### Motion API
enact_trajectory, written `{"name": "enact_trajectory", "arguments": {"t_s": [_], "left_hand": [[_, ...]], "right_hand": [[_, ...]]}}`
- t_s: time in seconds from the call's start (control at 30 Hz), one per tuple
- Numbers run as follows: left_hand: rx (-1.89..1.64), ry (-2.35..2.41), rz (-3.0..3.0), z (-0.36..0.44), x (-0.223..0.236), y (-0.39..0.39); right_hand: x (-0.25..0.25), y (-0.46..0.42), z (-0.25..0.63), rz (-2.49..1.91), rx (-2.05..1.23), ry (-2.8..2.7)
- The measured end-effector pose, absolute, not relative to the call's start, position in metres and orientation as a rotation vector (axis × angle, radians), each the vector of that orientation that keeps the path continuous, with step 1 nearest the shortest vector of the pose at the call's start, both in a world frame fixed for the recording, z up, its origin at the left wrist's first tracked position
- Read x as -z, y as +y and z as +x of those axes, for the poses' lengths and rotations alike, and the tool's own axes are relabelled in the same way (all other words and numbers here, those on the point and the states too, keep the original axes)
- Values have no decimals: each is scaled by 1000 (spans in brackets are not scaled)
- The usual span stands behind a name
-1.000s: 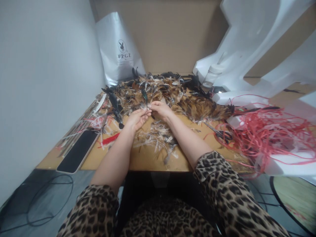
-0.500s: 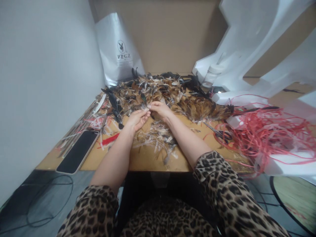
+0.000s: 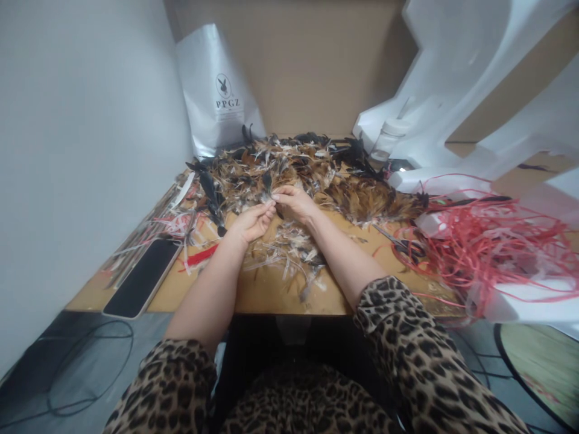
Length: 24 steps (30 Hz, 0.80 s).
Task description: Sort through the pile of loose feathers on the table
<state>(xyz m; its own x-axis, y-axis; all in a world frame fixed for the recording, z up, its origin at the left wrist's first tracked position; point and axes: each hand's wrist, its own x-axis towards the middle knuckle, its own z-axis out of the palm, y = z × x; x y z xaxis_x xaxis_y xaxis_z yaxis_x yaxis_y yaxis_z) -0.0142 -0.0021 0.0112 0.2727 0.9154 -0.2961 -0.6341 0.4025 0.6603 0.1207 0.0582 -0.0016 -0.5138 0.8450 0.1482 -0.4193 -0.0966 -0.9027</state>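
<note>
My left hand [image 3: 254, 220] and my right hand [image 3: 293, 202] meet fingertip to fingertip at the near edge of a big feather pile [image 3: 289, 160]. Both are closed in a pinch on a small feather [image 3: 267, 184], dark at its tip and pale and fluffy at its base. Its lower end is hidden between the fingers. The pile behind is a mix of brown, black and whitish feathers. Under my wrists, loose fluff and stripped feather bits [image 3: 301, 244] lie scattered on the wooden table [image 3: 271, 298].
A phone [image 3: 142, 278] lies at the table's left edge, beside thin sticks and a red strip [image 3: 202, 255]. On the right are scissors [image 3: 402, 244] and tangled red ribbon [image 3: 502, 247]. A white bag [image 3: 217, 90] and a lidded jar [image 3: 389, 138] stand behind.
The dark feather tip has shifted slightly to the right and stands more upright above my fingers. Both hands stay pinched together in nearly the same place.
</note>
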Motion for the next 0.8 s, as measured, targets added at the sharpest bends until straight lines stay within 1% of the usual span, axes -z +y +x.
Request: {"name": "enact_trajectory", "arguments": {"t_s": [0.1, 0.27, 0.37, 0.6, 0.8], "left_hand": [[-1140, 728, 525, -15, -9, 0], [-1346, 883, 698, -14, -1, 6], [-1400, 939, 762, -13, 0, 7], [-1406, 1012, 846, -10, 0, 6], [-1324, 879, 708, -12, -2, 5]], "right_hand": [[0, 58, 122, -566, -1778, -1247], [-1, 60, 123, -674, -1776, -1106], [-3, 59, 122, -726, -1764, -1113], [-3, 55, 114, -778, -1629, -1212], [0, 58, 116, -729, -1620, -1227]]}}
